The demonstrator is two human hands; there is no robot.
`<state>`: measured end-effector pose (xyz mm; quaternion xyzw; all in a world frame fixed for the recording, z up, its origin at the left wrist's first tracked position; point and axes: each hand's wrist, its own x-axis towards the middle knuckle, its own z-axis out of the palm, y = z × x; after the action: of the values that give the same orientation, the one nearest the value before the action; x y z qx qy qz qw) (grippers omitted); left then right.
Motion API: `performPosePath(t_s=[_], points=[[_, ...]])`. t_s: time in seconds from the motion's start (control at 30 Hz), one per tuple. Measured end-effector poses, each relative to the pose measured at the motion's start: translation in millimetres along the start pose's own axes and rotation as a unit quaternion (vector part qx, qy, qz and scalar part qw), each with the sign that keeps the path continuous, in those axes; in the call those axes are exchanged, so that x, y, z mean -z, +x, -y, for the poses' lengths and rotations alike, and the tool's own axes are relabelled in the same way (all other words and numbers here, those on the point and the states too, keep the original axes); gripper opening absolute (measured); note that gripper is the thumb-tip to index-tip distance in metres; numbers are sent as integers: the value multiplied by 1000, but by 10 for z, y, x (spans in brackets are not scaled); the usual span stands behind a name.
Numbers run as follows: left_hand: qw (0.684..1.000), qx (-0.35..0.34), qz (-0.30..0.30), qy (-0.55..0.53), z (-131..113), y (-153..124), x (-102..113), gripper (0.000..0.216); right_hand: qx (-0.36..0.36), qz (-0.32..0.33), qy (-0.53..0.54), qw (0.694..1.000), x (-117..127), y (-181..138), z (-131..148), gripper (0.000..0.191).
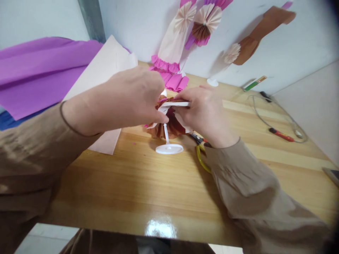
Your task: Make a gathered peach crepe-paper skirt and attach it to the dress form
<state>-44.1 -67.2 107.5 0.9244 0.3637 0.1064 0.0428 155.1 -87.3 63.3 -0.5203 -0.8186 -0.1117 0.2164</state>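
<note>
A brown pleated paper piece (174, 128) with pink and white edges is between my two hands, just above the table. My right hand (206, 113) is closed on its right side, where a white strip (176, 104) runs out from the fingers. From the left, my left hand (140, 95) pinches at the same pleated paper, thumb by the strip; exactly what lies under its fingertips is hidden. Below the thumb stands a thin white stem on a round white base (169, 149). Scissors (201, 158) with a yellow handle lie partly under my right wrist.
Purple paper (45, 70) and a cream sheet (106, 70) lie at the left. Pleated paper decorations (172, 42) lean against the back wall. A red-handled tool with a grey cord (280, 134) and a green-handled tool (251, 85) rest at the right. The table's front edge is near me.
</note>
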Motion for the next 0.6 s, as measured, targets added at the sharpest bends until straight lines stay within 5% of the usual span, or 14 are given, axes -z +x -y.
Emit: performPosePath(t_s=[0.2, 0.47, 0.6], points=[[995, -16, 94, -4, 187, -102, 84, 30, 18, -18, 10, 1000, -45, -16, -51, 13], [994, 41, -103, -1, 6, -100, -336, 23, 106, -89, -10, 990, -110, -74, -114, 16], [994, 44, -102, -2, -16, -102, -453, 23, 156, -94, -14, 983, -87, -67, -111, 15]])
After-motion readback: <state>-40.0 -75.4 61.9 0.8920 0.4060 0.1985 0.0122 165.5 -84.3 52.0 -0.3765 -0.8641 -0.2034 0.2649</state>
